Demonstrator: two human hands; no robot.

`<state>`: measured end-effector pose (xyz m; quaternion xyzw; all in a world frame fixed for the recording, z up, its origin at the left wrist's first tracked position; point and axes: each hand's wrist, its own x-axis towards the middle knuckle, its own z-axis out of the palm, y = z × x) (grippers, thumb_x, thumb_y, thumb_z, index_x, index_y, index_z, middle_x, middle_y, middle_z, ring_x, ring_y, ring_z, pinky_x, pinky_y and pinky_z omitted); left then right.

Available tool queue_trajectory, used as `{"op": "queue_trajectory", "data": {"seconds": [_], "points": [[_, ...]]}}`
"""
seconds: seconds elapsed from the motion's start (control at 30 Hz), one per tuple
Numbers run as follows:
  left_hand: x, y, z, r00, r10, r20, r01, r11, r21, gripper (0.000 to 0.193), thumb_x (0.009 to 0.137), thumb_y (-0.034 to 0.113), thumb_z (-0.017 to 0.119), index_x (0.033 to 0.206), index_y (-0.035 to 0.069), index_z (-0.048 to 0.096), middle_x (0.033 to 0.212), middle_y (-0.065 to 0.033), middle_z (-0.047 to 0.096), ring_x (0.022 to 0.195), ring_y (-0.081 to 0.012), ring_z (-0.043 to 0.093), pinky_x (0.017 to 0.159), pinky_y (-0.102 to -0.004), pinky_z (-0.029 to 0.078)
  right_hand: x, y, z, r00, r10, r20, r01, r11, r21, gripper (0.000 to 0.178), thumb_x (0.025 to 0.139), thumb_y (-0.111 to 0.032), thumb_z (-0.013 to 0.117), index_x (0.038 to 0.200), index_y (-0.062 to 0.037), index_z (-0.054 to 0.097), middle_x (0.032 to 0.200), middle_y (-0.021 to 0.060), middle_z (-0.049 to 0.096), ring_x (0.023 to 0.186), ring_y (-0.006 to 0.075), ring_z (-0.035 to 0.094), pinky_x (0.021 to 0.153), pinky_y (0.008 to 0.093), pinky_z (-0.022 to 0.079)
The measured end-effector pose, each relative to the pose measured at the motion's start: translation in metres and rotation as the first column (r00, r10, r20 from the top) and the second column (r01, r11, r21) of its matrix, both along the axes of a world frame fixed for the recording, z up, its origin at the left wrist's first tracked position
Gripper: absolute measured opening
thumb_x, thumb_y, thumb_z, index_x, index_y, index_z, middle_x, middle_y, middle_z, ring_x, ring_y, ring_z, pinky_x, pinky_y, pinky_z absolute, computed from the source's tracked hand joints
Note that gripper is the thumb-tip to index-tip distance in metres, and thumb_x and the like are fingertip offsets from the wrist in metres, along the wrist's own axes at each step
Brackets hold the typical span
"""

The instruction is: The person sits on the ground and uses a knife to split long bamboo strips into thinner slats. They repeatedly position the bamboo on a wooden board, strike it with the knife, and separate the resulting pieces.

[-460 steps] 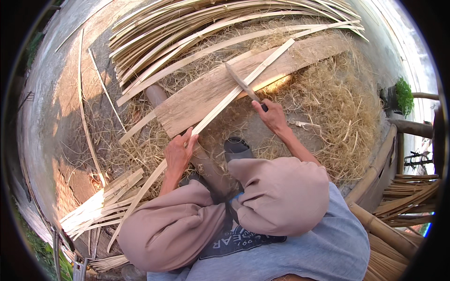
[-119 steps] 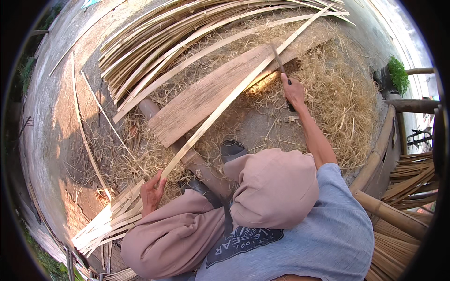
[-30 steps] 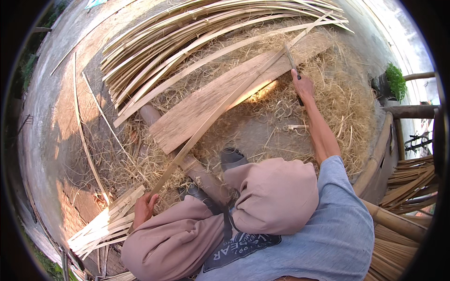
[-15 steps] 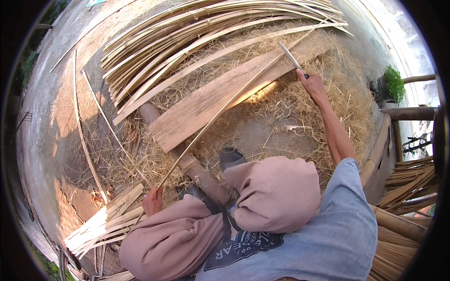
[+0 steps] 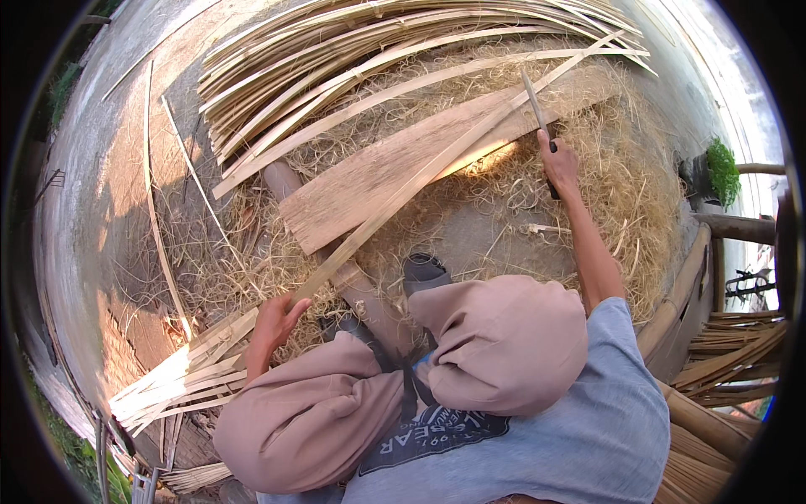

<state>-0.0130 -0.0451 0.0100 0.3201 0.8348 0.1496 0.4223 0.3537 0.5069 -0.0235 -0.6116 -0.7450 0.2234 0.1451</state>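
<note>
**Holding a bamboo strip and a knife over the shavings**

Looking down from the head camera, I see my left hand [image 5: 273,323] at about eight o'clock, its grip closed around the near end of a long bamboo strip [image 5: 437,164]. The strip runs from that hand up toward one o'clock, lying across a flat wooden plank [image 5: 369,189] and ending near the far pile of split strips [image 5: 353,59] at twelve o'clock.

My right hand [image 5: 561,164] sits at about two o'clock with the arm stretched out, its grip shut around the dark handle of a knife [image 5: 537,105]. The blade points away from me toward twelve o'clock and its tip lies just beside the far part of the strip; I cannot tell whether the edge touches it.

Pale straw-like shavings [image 5: 621,193] cover the ground around the plank, thickest at three o'clock. A round log [image 5: 361,286] runs under the plank toward my bent knees [image 5: 504,336], which fill the centre. A second bundle of cut strips [image 5: 180,378] lies just beside my left hand at eight o'clock.
</note>
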Motion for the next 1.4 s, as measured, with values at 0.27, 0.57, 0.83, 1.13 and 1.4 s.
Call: {"op": "queue_trajectory", "data": {"seconds": [0.27,0.57,0.83,1.13,1.4], "points": [[-0.018,0.059,0.001,0.955,0.080,0.287,-0.037,0.988,-0.153,0.052,0.103,0.050,0.063,0.087,0.001,0.070,0.064,-0.0022,0.063,0.055,-0.0115,0.058,0.054,-0.0302,0.046,-0.015,-0.048,-0.029,0.997,0.054,0.052,-0.057,0.997,0.054,0.074,0.098,-0.068,0.054,0.077,0.0030,0.062,0.074,0.0272,0.066,0.076,0.0465,0.067,0.072,0.0542,0.049],[0.032,0.097,-0.020,0.995,0.072,0.066,-0.077,0.995,0.065,0.060,0.099,0.059,0.061,0.071,0.007,0.068,0.057,-0.0023,0.054,0.056,-0.0155,0.053,0.057,-0.0343,0.041,-0.096,-0.211,-0.015,0.897,0.377,-0.232,-0.430,0.868,-0.250,0.064,0.100,-0.060,0.060,0.079,0.0006,0.061,0.066,0.0195,0.063,0.060,0.0364,0.061,0.060,0.0470,0.048],[0.043,0.130,-0.024,0.994,0.028,0.101,-0.038,0.995,0.091,0.062,0.097,0.063,0.059,0.070,0.008,0.069,0.057,-0.0045,0.056,0.059,-0.0202,0.057,0.062,-0.0377,0.044,-0.023,-0.092,-0.044,0.976,-0.040,-0.215,0.032,0.999,-0.040,0.067,0.102,-0.058,0.057,0.069,0.0004,0.057,0.056,0.0164,0.053,0.056,0.0285,0.057,0.057,0.0465,0.043],[0.031,0.118,-0.037,0.892,0.176,0.416,-0.223,0.973,0.066,0.058,0.097,0.055,0.068,0.066,0.006,0.066,0.055,0.0035,0.052,0.051,-0.0072,0.045,0.050,-0.0262,0.032,-0.060,-0.235,-0.036,0.824,0.551,-0.129,-0.557,0.831,-0.008,0.060,0.100,-0.060,0.058,0.081,-0.0037,0.060,0.065,0.0181,0.062,0.062,0.0387,0.062,0.061,0.0494,0.048],[0.034,0.118,-0.052,0.962,0.146,0.232,-0.164,0.984,0.061,0.062,0.098,0.060,0.061,0.068,0.006,0.069,0.056,-0.0017,0.057,0.055,-0.0140,0.053,0.057,-0.0338,0.041,-0.019,-0.038,-0.007,0.981,-0.091,-0.169,0.082,0.995,-0.059,0.070,0.102,-0.058,0.054,0.064,0.0003,0.057,0.053,0.0117,0.052,0.051,0.0256,0.053,0.054,0.0440,0.041]]}}
